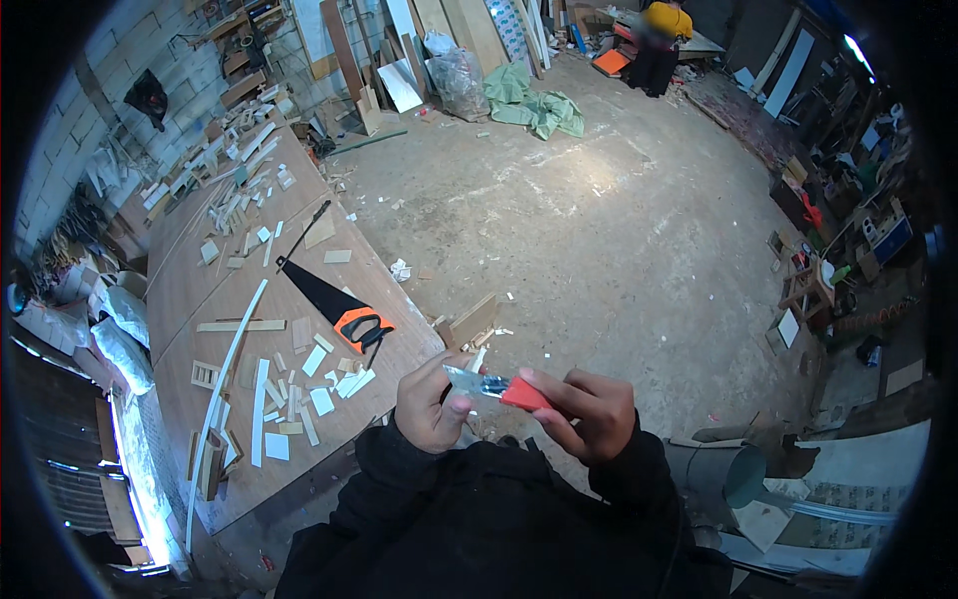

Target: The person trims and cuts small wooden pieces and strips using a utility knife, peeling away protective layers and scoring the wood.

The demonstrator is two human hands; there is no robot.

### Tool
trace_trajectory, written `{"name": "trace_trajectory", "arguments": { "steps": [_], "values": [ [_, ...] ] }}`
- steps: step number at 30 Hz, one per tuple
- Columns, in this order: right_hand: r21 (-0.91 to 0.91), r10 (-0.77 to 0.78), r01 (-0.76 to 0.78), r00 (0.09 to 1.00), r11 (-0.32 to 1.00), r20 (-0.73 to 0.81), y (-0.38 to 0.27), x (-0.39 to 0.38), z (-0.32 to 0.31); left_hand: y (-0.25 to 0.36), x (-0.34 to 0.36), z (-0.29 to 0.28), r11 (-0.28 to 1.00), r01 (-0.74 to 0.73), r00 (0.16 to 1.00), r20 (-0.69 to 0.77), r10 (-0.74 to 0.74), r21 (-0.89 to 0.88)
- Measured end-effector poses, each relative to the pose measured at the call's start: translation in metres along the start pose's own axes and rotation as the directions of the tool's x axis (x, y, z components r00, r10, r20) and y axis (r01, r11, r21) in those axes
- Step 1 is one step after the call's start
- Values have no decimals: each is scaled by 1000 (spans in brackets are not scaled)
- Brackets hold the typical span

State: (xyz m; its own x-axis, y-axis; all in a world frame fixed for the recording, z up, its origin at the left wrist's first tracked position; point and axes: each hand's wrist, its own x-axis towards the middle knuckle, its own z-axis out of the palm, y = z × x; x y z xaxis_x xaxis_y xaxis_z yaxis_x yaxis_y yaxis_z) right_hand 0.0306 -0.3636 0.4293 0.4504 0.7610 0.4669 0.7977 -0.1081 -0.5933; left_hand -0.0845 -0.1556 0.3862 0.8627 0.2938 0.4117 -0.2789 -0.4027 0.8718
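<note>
My right hand (589, 409) grips a tool with a red handle (524, 395) between thumb and fingers. A flat, shiny blade (475, 381) extends from that handle toward my left hand (431, 404). The fingers of my left hand are curled closed around a small pale strip (478, 360), whose end shows above the blade. How far the strip runs inside the hand is hidden. Both hands are in front of my chest, just off the table's near right corner, and the blade's tip overlaps the left fingers.
On the wooden table (190, 309) at left lie a handsaw (334, 304) with an orange and black handle, a long white strip (232, 359) and many offcuts. A wood board piece (471, 319) is beyond my hands. Bags and green cloth (534, 103) lie far back. A person (664, 45) in yellow is at the back right.
</note>
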Motion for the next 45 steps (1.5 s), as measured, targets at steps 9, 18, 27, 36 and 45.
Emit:
{"name": "trace_trajectory", "arguments": {
  "steps": [9, 18, 27, 36, 45],
  "values": [
    [67, 117, -100, 932, 993, -343, 37, -1, 1, 18, 11, 10, 994, 108, 994, -10, -108, -24],
    [82, 84, -81, 996, 993, -36, -17, 1, -19, 5, 9, 9, 980, 125, 992, 7, -126, -153],
    [-66, 100, -105, 992, 992, -71, -13, -3, -23, 4, 8, 14, 998, 68, 997, -34, -69, -18],
    [-31, 96, -97, 995, 995, -38, -6, -6, -35, 9, 17, 16, 996, -32, 999, 12, 31, 86],
    [71, 215, -204, 900, 976, -380, 59, -15, -16, 34, 27, 26, 999, -32, 998, 50, 31, 23]
  ]
}}
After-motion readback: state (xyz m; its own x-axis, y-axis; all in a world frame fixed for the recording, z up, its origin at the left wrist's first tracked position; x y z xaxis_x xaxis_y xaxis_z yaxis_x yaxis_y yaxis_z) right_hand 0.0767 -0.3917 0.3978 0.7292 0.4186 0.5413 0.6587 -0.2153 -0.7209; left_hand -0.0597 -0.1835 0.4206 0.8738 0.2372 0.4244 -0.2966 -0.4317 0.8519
